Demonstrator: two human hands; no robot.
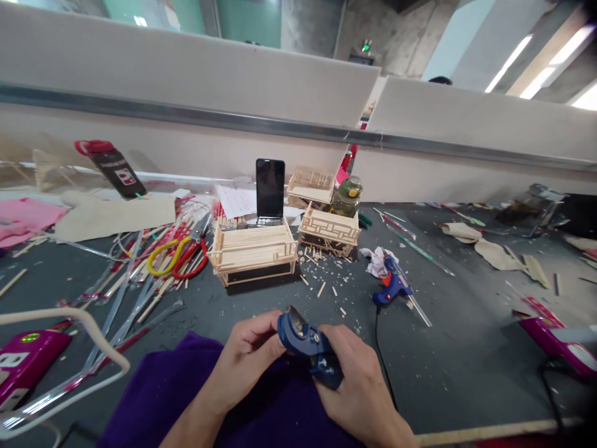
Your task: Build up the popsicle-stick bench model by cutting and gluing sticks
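My right hand [351,376] is wrapped around the handles of a blue pipe cutter [305,341], its metal blade pointing up and to the left. At the cutter's jaw, the thumb and fingers of my left hand [252,348] are pinched together; whatever they hold is too small or hidden to make out. Beyond my hands stands a bed-like frame model [254,249] of thin wooden sticks. To its right is a smaller stick-built model [329,230], with another wooden model [311,186] behind it. Small stick offcuts [321,289] lie scattered in front of them.
Yellow-and-red-handled scissors [190,256] rest on a heap of sticks and glue sticks at left. A blue glue gun [394,285] with a cord lies right. A phone [270,190] stands upright near a green bottle [347,196]. Purple power strips [30,361] sit at both sides.
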